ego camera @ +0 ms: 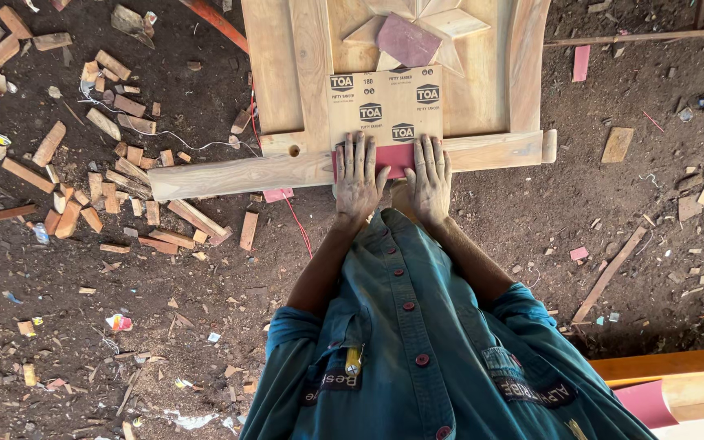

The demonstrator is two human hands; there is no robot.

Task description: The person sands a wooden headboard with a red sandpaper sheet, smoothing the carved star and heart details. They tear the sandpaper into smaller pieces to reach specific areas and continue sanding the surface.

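The teal button shirt (417, 342) filled the bottom of the view, at six o'clock. Above it, both hands lay flat with fingers spread: the left hand (359, 175) and right hand (431, 175) pressed side by side on a sandpaper sheet (385, 114), folded over the bottom rail of the carved wooden door (482, 151), toward twelve o'clock. Even pressure from both palms, creasing along the rail's edge, would probably serve best. Wood offcuts (116, 179) littered the dirt floor at ten o'clock.

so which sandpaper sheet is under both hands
The big tan sheet at the door's near edge, folded so its red grit side shows under the left hand and right hand. The small maroon piece lies untouched on the carved star.
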